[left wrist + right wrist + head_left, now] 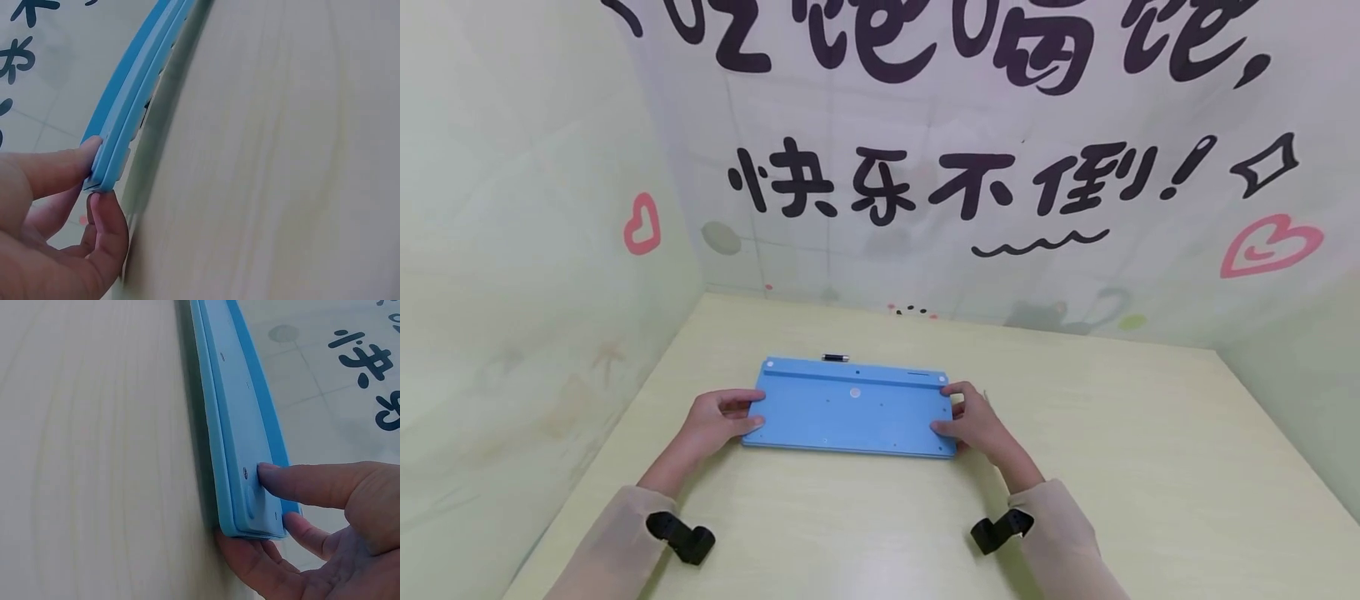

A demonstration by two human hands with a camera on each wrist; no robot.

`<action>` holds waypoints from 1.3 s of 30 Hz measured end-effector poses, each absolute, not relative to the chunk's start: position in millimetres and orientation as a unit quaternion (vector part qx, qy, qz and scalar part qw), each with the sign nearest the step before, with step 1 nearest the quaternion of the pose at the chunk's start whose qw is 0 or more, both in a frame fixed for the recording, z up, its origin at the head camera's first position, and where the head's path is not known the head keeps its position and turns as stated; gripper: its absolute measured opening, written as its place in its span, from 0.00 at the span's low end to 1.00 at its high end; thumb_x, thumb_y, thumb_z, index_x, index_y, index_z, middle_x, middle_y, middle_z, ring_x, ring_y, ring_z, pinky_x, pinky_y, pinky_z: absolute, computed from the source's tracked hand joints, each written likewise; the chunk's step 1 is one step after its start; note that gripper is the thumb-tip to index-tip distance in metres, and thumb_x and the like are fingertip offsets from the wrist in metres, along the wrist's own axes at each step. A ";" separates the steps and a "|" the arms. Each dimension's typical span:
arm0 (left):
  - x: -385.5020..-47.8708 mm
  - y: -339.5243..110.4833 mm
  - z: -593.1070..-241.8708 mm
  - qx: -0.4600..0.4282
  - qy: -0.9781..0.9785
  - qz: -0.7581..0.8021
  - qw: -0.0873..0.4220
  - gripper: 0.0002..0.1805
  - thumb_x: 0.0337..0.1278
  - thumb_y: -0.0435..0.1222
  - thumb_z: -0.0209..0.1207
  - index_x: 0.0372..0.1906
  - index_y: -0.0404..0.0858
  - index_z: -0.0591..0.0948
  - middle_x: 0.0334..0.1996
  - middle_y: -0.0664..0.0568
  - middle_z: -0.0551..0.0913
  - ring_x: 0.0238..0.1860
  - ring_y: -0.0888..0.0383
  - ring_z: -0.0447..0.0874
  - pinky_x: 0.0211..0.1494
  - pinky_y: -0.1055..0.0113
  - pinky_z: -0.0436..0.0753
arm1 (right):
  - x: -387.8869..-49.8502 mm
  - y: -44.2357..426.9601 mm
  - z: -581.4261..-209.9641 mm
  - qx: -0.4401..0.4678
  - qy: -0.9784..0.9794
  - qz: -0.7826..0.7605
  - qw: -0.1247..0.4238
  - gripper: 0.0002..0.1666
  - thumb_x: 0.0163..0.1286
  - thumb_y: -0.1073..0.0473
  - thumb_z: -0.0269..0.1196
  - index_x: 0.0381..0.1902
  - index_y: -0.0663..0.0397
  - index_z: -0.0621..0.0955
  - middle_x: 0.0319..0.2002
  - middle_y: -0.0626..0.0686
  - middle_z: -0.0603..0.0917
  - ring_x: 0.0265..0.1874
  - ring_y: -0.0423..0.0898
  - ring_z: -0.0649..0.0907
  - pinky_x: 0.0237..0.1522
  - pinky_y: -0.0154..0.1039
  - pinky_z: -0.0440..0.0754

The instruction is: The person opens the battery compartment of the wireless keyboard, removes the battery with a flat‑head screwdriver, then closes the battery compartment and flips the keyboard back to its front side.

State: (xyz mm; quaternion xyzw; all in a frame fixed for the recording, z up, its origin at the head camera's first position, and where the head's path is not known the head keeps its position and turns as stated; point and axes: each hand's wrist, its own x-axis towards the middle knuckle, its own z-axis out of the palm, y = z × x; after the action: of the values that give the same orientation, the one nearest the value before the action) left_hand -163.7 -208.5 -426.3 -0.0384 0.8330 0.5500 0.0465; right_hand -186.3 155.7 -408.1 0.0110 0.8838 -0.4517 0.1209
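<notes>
A light-blue keyboard point(850, 421) is held bottom side up, its screw holes and raised back ridge facing me. The left wrist view shows a few key edges along the underside of the keyboard point(134, 103). My left hand point(718, 418) grips its left end, thumb on the bottom face and other fingers beneath. At the right end my right hand point(976, 423) pinches it the same way, as the right wrist view shows with the thumb point(300, 481) on the casing. A shadow under the keyboard suggests it is slightly off the table.
Just behind the keyboard lies a small black-and-silver cylinder point(835, 357), which looks like a battery. The pale wooden table point(1150, 467) meets a printed cloth wall point(880, 258) at the back, with more cloth at both sides.
</notes>
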 end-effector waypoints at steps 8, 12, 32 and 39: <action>-162.8 -211.6 -422.3 -0.037 0.824 0.561 0.062 0.26 0.47 0.37 0.67 0.54 0.32 0.76 0.55 0.38 0.73 0.52 0.45 0.73 0.45 0.69 0.78 | -183.7 156.9 -401.1 0.007 0.885 -0.450 0.124 0.34 0.56 0.66 0.66 0.58 0.60 0.64 0.45 0.66 0.72 0.34 0.54 0.77 0.28 0.42 0.81; -160.1 -214.2 -414.9 -0.015 0.813 0.579 0.064 0.29 0.47 0.39 0.67 0.56 0.31 0.75 0.55 0.37 0.72 0.54 0.43 0.71 0.44 0.70 0.78 | -183.4 159.0 -399.3 0.008 0.881 -0.459 0.117 0.36 0.55 0.65 0.67 0.59 0.60 0.64 0.46 0.65 0.72 0.34 0.54 0.77 0.27 0.42 0.81; -147.9 -217.2 -390.0 0.042 0.731 0.676 0.083 0.29 0.56 0.32 0.59 0.62 0.26 0.65 0.55 0.35 0.64 0.42 0.59 0.78 0.44 0.67 0.79 | -183.3 164.8 -394.0 0.016 0.861 -0.496 0.112 0.37 0.53 0.66 0.69 0.60 0.57 0.67 0.44 0.62 0.72 0.38 0.54 0.75 0.28 0.42 0.81; -144.2 -214.9 -379.3 0.058 0.712 0.694 0.087 0.27 0.57 0.29 0.57 0.61 0.27 0.67 0.47 0.40 0.62 0.36 0.56 0.76 0.38 0.70 0.80 | -182.2 167.4 -391.9 0.014 0.853 -0.508 0.118 0.37 0.53 0.65 0.69 0.60 0.57 0.67 0.44 0.61 0.71 0.39 0.53 0.75 0.29 0.43 0.81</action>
State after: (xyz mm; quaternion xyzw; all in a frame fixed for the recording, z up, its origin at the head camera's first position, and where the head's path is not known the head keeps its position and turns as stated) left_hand -144.2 -214.9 -379.3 0.0577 0.7123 0.6941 0.0871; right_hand -182.2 167.4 -391.9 0.0135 0.8533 -0.5078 0.1177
